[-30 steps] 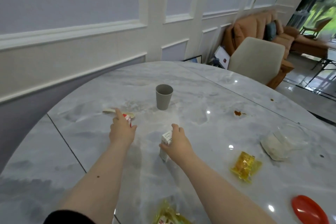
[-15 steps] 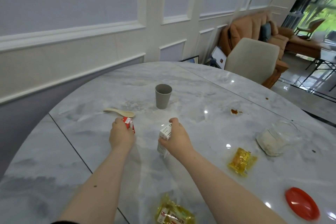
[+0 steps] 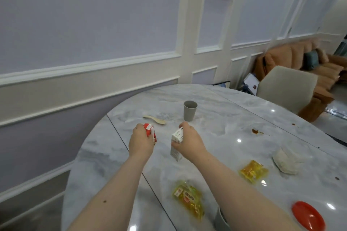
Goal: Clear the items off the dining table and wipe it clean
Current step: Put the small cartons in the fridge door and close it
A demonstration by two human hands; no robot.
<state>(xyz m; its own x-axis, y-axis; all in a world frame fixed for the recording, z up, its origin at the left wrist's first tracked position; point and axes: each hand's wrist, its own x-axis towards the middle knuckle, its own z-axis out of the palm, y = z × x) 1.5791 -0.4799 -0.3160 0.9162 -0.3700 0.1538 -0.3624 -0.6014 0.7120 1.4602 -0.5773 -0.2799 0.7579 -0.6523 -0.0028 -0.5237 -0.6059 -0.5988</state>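
Head camera, looking forward and down over a round grey-white marble dining table (image 3: 234, 133) set close to a panelled lilac wall.

Both bare forearms reach in from the near edge. The left hand (image 3: 141, 141) grips a small red-and-white drink carton (image 3: 149, 131), fingers curled over its top. The right hand (image 3: 188, 139) grips a small white drink carton (image 3: 176, 141) the same way, thumb on the near face. Whether the cartons are touching the marble or just clear of it cannot be told.

Still on the table: a grey tumbler (image 3: 190, 110) just beyond the hands, a cream plastic spoon (image 3: 155, 119) to its left, two crinkled yellow snack packets (image 3: 189, 198) (image 3: 253, 170) nearer, a clear glass jar on its side holding something white (image 3: 287, 157) at right, and a flat red lid (image 3: 308, 215) at the near right. Brown sauce spots (image 3: 255, 131) mark the far right.

To carry this step off well, likely lift both cartons straight up and level — they may hold liquid — then draw them back between the forearms.

The table's left edge curves close to the left hand; open marble lies right of the tumbler, and a beige chair (image 3: 285, 88) stands at the far rim.
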